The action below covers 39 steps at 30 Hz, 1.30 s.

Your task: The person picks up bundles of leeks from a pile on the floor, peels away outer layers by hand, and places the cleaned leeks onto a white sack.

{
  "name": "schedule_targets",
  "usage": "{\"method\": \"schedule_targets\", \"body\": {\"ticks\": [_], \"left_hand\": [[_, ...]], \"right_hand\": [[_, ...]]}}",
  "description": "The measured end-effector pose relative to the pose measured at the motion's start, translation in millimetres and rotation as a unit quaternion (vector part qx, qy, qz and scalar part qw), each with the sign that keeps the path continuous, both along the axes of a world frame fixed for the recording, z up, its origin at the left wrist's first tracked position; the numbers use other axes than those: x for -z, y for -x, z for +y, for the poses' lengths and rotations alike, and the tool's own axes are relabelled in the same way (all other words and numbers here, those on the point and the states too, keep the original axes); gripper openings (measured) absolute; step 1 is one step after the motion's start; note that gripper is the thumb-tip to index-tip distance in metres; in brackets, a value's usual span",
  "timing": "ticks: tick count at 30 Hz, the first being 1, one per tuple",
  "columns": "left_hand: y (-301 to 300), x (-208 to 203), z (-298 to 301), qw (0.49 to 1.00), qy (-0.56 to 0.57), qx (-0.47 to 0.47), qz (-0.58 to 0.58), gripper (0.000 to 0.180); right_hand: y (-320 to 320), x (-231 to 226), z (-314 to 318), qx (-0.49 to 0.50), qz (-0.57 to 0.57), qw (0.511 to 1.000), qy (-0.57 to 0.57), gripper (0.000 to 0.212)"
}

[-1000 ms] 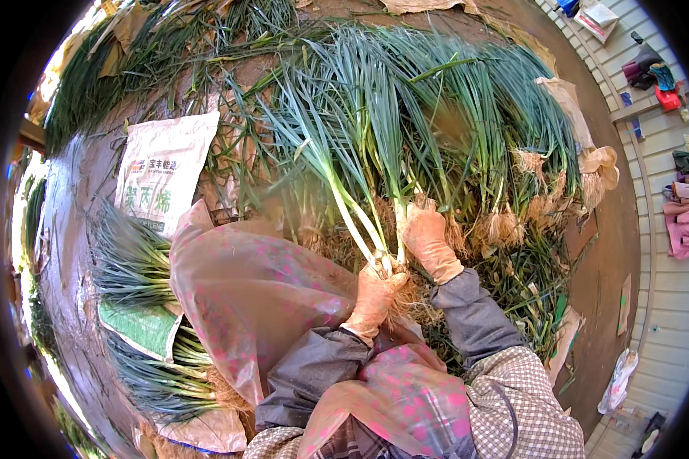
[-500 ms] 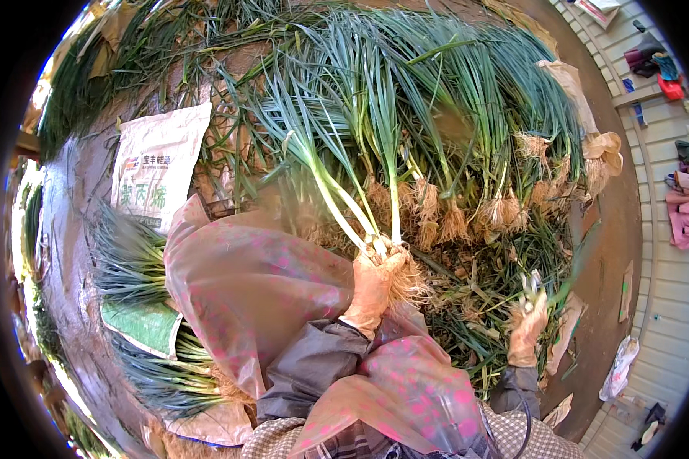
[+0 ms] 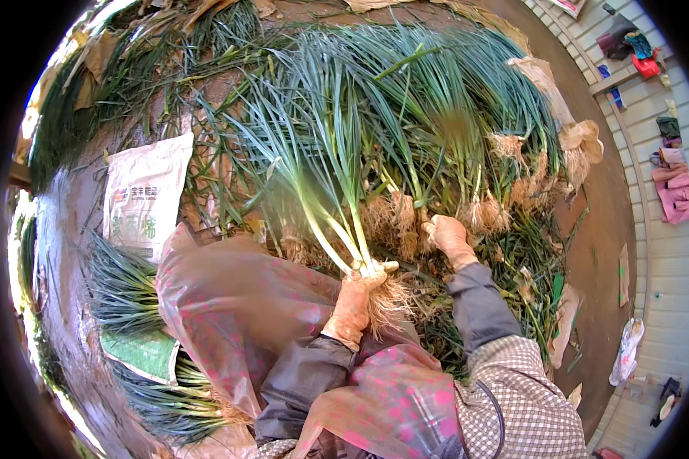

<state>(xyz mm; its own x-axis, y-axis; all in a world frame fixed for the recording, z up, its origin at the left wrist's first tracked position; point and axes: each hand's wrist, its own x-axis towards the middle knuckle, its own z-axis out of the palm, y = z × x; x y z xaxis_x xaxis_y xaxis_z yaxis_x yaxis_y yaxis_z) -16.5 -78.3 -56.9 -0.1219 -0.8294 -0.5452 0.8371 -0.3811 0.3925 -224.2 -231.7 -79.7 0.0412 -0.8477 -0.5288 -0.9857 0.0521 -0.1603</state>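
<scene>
My left hand (image 3: 350, 306), in an orange-tan glove, is closed around the white lower ends of a few green onions (image 3: 331, 229). Their stringy roots (image 3: 389, 302) hang out beside the hand, and their leaves fan away from me. Further right, my gloved right hand (image 3: 449, 239) has its fingers curled at the root end of a green onion in the big pile (image 3: 406, 92). Its fingertips are partly hidden among stems and roots. A brownish plastic apron (image 3: 237, 283) with pink spots covers my lap under the left arm.
Left of me, a printed white sack (image 3: 147, 191) lies on wet ground near bundled green onions (image 3: 122, 283) and a green sack piece (image 3: 140, 356). Leaf scraps (image 3: 524, 306) lie right of my knees. A pale ribbed wall (image 3: 666, 306) stands at far right.
My right hand has moved from the scraps at lower right, up and left to the pile; the pale scrap-like bit at its fingers no longer shows. My left hand keeps its hold.
</scene>
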Motion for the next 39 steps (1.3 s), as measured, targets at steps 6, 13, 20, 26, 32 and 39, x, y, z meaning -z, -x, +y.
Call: {"method": "schedule_targets", "body": {"ticks": [6,13,20,26,32,39], "left_hand": [[-2,-11,-10,0.999,-0.040,-0.021,0.021,0.014],[5,-3,-2,0.999,-0.044,-0.009,-0.003,0.018],[7,12,-2,0.990,-0.044,-0.097,-0.092,0.019],[3,4,1,0.982,-0.044,-0.173,-0.057,0.019],[4,-12,-9,0.993,-0.018,-0.113,0.031,0.022],[-8,-25,1,0.997,0.001,-0.004,0.081,0.024]], "right_hand": [[-48,-74,67,0.081,-0.379,0.900,-0.200,0.023],[-70,-55,28,0.090,-0.446,0.878,-0.145,0.034],[-110,-14,46,-0.142,-0.057,0.976,0.158,0.030],[-83,-38,95,-0.357,-0.262,0.822,0.358,0.020],[-53,-67,78,0.246,-0.471,0.839,-0.119,0.048],[-99,-37,50,0.207,-0.560,0.780,-0.188,0.021]]}}
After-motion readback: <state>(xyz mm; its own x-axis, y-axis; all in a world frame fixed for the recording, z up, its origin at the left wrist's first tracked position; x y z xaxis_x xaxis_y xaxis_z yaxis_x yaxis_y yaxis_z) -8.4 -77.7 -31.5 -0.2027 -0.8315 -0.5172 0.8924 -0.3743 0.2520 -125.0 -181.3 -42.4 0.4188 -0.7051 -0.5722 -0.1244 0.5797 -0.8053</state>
